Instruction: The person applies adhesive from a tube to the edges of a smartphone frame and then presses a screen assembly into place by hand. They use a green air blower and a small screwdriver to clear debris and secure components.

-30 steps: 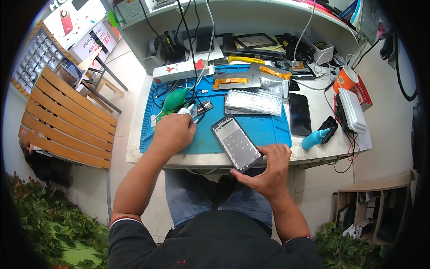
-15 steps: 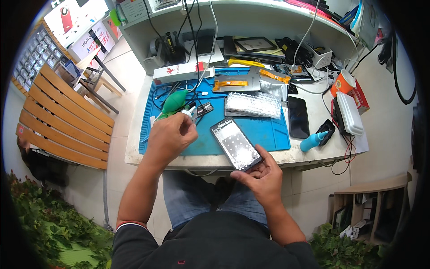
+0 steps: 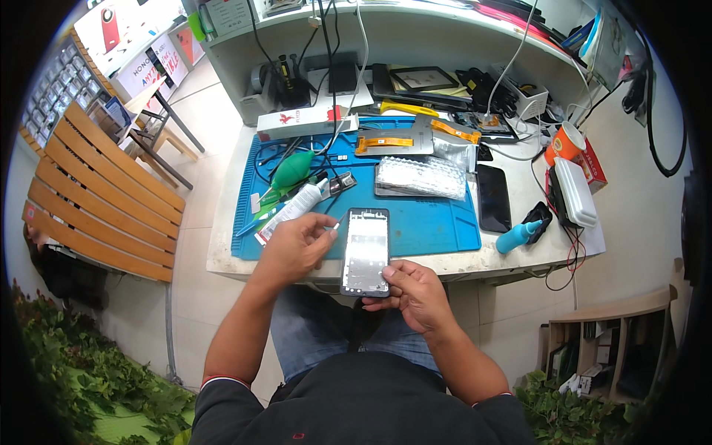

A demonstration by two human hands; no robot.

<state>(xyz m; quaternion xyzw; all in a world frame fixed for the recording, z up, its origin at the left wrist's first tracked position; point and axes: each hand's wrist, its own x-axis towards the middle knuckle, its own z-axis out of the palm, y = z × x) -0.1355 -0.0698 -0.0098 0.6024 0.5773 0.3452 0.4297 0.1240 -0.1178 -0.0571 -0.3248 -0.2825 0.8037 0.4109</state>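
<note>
My right hand (image 3: 419, 293) grips the lower end of a phone frame (image 3: 366, 256), a dark-edged panel with a shiny silver inner face, held at the bench's front edge. Thumb on its right side, fingers underneath. Just left of the frame, my left hand (image 3: 297, 248) pinches a tiny whitish piece (image 3: 336, 225) whose kind I cannot make out. Behind that hand lies a white tube (image 3: 300, 202), with a green air blower bulb (image 3: 293, 169) beyond it. A small dark metallic part (image 3: 343, 182) rests beside the tube.
A blue work mat (image 3: 430, 228) covers the bench, bearing a bubble-wrapped pack (image 3: 421, 178) and orange flex cables (image 3: 384, 142). To the right are a black phone (image 3: 493, 198), a light-blue bottle (image 3: 518, 236), an orange cup (image 3: 565, 142) and a white case (image 3: 575, 194).
My left hand has drawn back from the tube and blower toward the phone frame. The frame has shifted left and nearer to me, turning from slanted to nearly straight.
</note>
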